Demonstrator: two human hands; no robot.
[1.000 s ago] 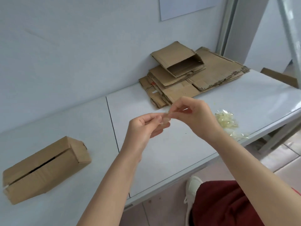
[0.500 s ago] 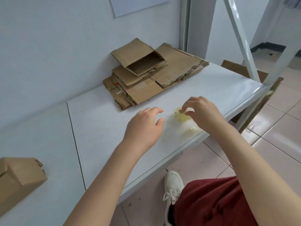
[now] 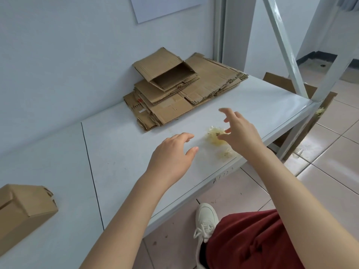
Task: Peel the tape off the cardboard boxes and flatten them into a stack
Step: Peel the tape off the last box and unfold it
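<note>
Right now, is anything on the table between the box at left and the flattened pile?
Nothing visible: only tabletop separates the box from the flattened pile. The tape wad lies farther right, beside the right hand.

- The left forearm (image 3: 120, 216) and the right forearm (image 3: 291, 191) are bare along all the length that the view shows.
- The left hand (image 3: 171, 156) and the right hand (image 3: 240, 133) are bare as well.
- A dark red garment (image 3: 252, 241) covers the leg at the lower right. Its cloth is soft and has several folds. Whether it is shorts, a skirt or trousers I cannot tell.
- One white sneaker (image 3: 206, 218) is visible, low-cut, with a smooth rounded toe.
- Its white laces (image 3: 203, 230) are tied.
- Between the sneaker's opening and the red cloth there is a dark strip, either a sock or a shadow.
</note>
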